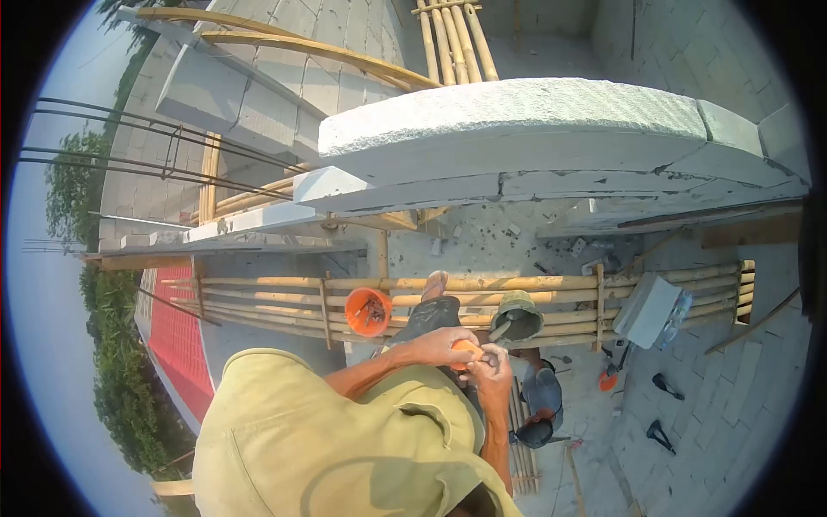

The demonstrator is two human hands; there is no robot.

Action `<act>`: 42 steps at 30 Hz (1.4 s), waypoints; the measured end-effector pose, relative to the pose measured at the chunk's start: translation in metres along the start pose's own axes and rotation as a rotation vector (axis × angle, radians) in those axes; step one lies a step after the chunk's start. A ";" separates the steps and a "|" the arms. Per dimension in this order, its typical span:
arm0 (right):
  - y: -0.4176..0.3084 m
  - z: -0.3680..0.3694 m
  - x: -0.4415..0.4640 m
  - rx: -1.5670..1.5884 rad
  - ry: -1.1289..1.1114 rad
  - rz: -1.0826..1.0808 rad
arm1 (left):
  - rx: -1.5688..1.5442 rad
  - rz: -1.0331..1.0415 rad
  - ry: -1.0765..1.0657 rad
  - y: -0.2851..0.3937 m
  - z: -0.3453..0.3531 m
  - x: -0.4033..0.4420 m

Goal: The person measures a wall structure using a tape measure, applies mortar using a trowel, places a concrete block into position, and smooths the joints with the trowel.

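Note:
Both hands are together in front of the body, above the bamboo platform. My left hand (441, 346) has its fingers wrapped round a small orange object (466, 352). Close against it on the right, my right hand (492, 365) pinches at the same object with bent fingers. What exactly the object is cannot be made out. An orange bucket (368, 312) with things inside stands on the bamboo to the left of the hands. To their right is a dark bucket (517, 317) holding grey material and a tool.
A white block wall (517, 116) runs across in front. The bamboo platform (568, 297) carries a pale block (648, 308) at right. Another person (543, 401) is on the floor below. Steel bars (164, 129) stick out at upper left.

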State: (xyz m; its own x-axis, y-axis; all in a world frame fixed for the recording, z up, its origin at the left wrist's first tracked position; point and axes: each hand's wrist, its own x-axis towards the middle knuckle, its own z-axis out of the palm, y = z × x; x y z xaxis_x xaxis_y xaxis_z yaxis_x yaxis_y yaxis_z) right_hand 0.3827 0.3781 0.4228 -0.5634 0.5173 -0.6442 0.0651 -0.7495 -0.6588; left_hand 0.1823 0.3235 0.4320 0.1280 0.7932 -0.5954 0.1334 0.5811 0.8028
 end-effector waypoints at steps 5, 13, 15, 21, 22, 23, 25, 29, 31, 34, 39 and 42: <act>-0.018 0.035 0.003 -0.103 0.120 -0.128 | 0.187 -0.007 -0.271 0.053 -0.048 -0.012; -0.071 0.143 0.025 -0.070 -0.060 -0.004 | 0.207 0.052 -0.096 0.045 -0.144 -0.078; -0.076 0.166 0.036 -0.116 -0.149 -0.001 | 0.126 0.094 0.019 0.032 -0.162 -0.095; -0.083 0.227 0.075 -0.404 -0.379 -0.005 | -0.096 -0.034 0.084 0.029 -0.219 -0.152; -0.087 0.238 0.078 -0.358 -0.430 0.030 | -0.104 -0.028 0.100 0.025 -0.229 -0.161; -0.091 0.248 0.082 -0.310 -0.477 0.065 | -0.095 -0.089 0.131 0.021 -0.243 -0.171; -0.098 0.267 0.092 -0.221 -0.458 0.063 | -0.113 -0.197 0.257 0.012 -0.269 -0.193; -0.084 0.282 0.135 0.207 -0.369 0.084 | 0.026 -0.216 0.691 -0.066 -0.332 -0.243; -0.072 0.278 0.173 0.378 -0.370 0.059 | 0.033 -0.302 0.768 -0.076 -0.363 -0.270; -0.052 0.275 0.218 0.526 -0.212 0.040 | 0.049 -0.491 0.856 -0.101 -0.395 -0.288; -0.036 0.304 0.256 0.553 0.082 0.088 | 0.295 -0.321 1.020 -0.126 -0.421 -0.281; -0.038 0.315 0.267 0.576 0.182 0.070 | 0.308 -0.423 0.994 -0.122 -0.430 -0.275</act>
State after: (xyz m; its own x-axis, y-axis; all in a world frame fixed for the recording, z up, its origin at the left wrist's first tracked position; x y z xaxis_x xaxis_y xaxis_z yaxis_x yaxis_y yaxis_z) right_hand -0.0293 0.4146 0.3987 -0.4210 0.4828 -0.7679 -0.3880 -0.8611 -0.3287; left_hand -0.2917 0.1127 0.5115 -0.8074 0.4158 -0.4186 0.2350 0.8773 0.4184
